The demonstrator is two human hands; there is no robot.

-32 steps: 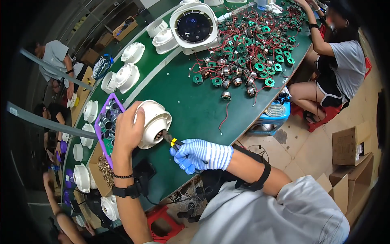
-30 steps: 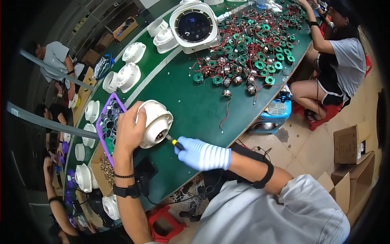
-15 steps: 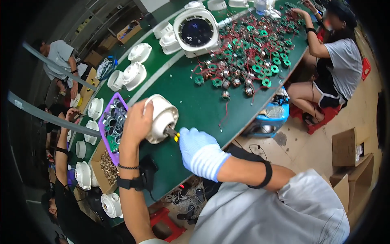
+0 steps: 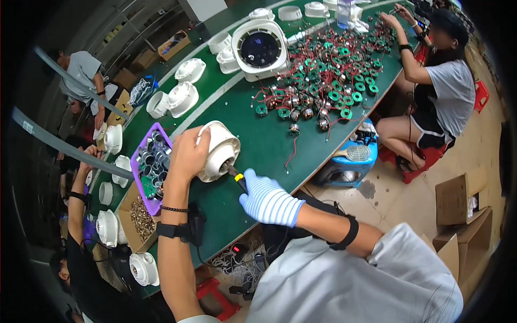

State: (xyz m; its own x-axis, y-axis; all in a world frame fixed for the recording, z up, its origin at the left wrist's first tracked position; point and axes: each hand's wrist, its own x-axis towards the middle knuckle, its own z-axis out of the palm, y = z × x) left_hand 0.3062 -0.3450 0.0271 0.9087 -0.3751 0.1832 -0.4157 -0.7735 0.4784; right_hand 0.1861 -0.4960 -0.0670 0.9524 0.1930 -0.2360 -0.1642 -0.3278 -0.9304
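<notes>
My bare left hand is closed around the rim of a white round plastic housing, tilted on its side above the green table. My right hand, in a blue-and-white striped glove, grips black-and-yellow-handled pliers. Their metal tip reaches into the opening in the housing's lower side; what it touches inside is hidden. Left of my left hand stands a purple tray of metal rings and green circuit boards.
Small motors with green rings and red wires lie heaped at the right. Behind is a white device with a round black display. More white housings line the left side. A cardboard box holds small brass-coloured parts. Co-workers sit right and left.
My right hand has turned and moved slightly down and right with the pliers, showing more of their handle. The housing has tilted a little in my left hand. The view has shifted slightly.
</notes>
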